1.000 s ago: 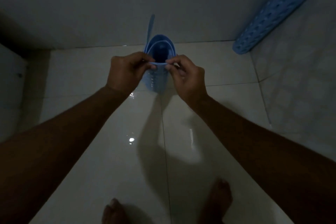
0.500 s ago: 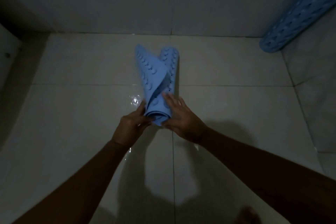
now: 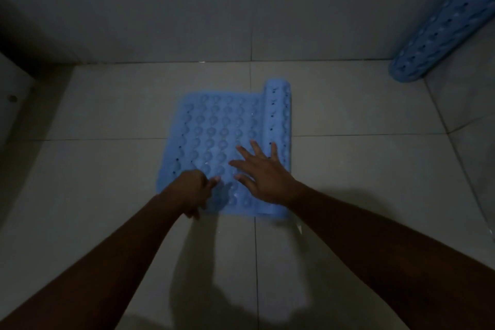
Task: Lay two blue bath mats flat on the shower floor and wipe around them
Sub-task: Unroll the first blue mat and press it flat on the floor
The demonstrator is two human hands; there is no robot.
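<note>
A blue bath mat (image 3: 214, 126) with suction cups facing up lies partly unrolled on the pale tiled shower floor (image 3: 348, 169). Its right edge is still curled into a roll (image 3: 278, 112). My right hand (image 3: 263, 173) rests flat on the mat with fingers spread, beside the roll. My left hand (image 3: 194, 190) presses on the mat's near left corner with fingers curled; whether it pinches the edge is unclear. A second blue mat (image 3: 444, 27), rolled up, leans in the far right corner against the wall.
Grey tiled walls (image 3: 187, 8) close the floor at the back and right. A white fixture edge (image 3: 10, 104) shows at the far left. The room is dim, and my shadow falls on the near floor.
The mat was held rolled up in both hands, then set on the floor. It has since spread open to the left, and my right hand now lies flat on it.
</note>
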